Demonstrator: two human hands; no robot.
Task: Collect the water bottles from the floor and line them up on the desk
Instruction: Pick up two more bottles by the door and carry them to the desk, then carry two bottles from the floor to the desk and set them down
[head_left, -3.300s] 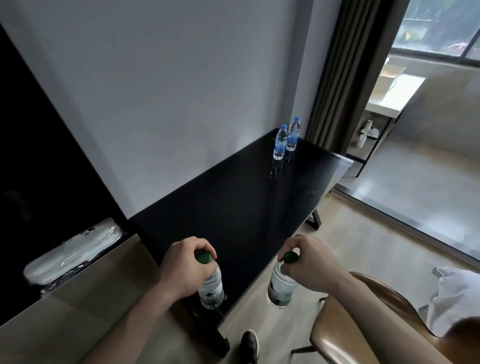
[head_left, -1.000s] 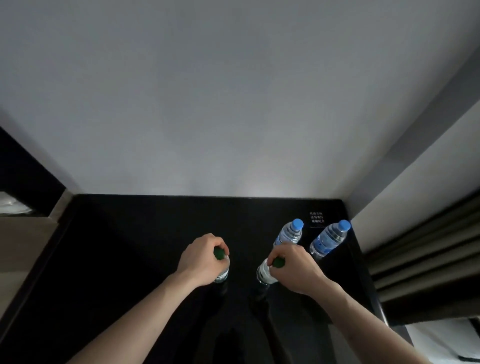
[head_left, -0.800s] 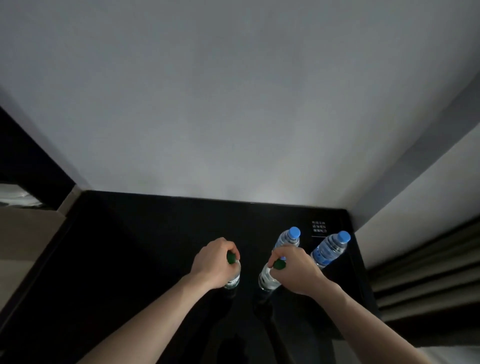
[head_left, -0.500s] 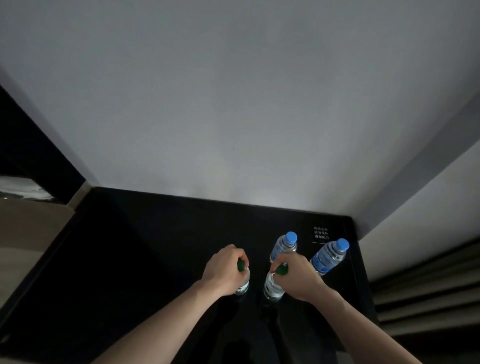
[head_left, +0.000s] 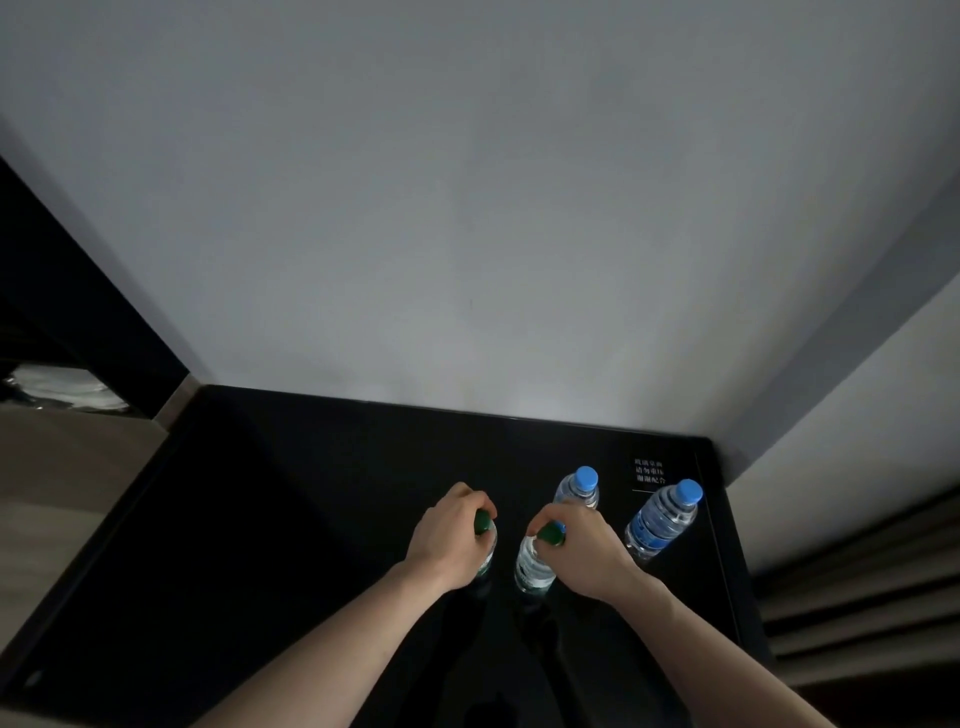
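Two blue-capped water bottles stand upright on the black desk (head_left: 311, 519), one (head_left: 579, 488) just behind my right hand and the other (head_left: 662, 519) near the desk's right end. My left hand (head_left: 452, 540) grips the neck of a green-capped bottle (head_left: 487, 540), most of it hidden by my fingers. My right hand (head_left: 582, 551) grips the top of a second green-capped bottle (head_left: 532, 564). Both green-capped bottles are upright and sit low over the desk; whether their bases touch it I cannot tell.
A grey wall (head_left: 467, 208) rises right behind the desk. A small white printed label (head_left: 648, 470) lies on the desk by the back right corner. Dark curtains (head_left: 857, 597) hang at the right. A wooden surface (head_left: 67, 478) adjoins the desk's left end.
I have walked along the desk to its right end. Both hands carried the green-capped bottles rightward and down, close to the blue-capped pair.
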